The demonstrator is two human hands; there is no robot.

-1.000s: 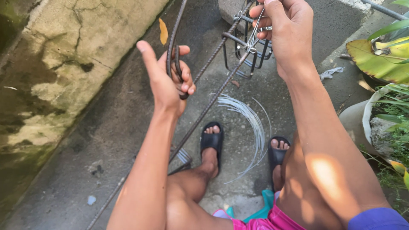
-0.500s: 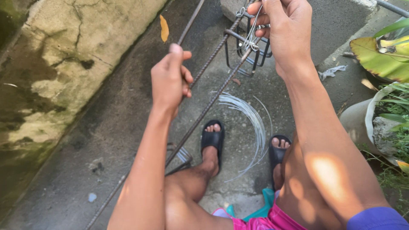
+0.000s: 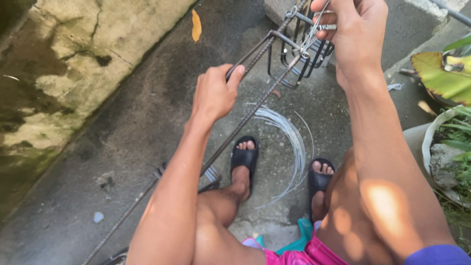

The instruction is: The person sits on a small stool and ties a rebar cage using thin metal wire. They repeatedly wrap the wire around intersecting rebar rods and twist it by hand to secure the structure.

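Note:
My left hand (image 3: 215, 93) is closed around a long ribbed steel bar (image 3: 255, 53) that runs diagonally from the lower left up to a set of bent steel stirrups (image 3: 300, 55). My right hand (image 3: 354, 30) is at the top, gripping a thin wire (image 3: 312, 29) at the joint where bar and stirrups meet. A second ribbed bar (image 3: 245, 120) runs parallel just below the first. Part of what my right hand holds is hidden by its fingers.
A coil of thin tie wire (image 3: 289, 147) lies on the concrete between my sandalled feet (image 3: 244, 157). A stained concrete wall (image 3: 59, 73) rises at left. Potted plants (image 3: 449, 147) stand at right. A yellow leaf (image 3: 196, 24) lies on the ground.
My left hand was open near a dark tool, then came down and closed on the bar. My right hand stayed at the wire joint.

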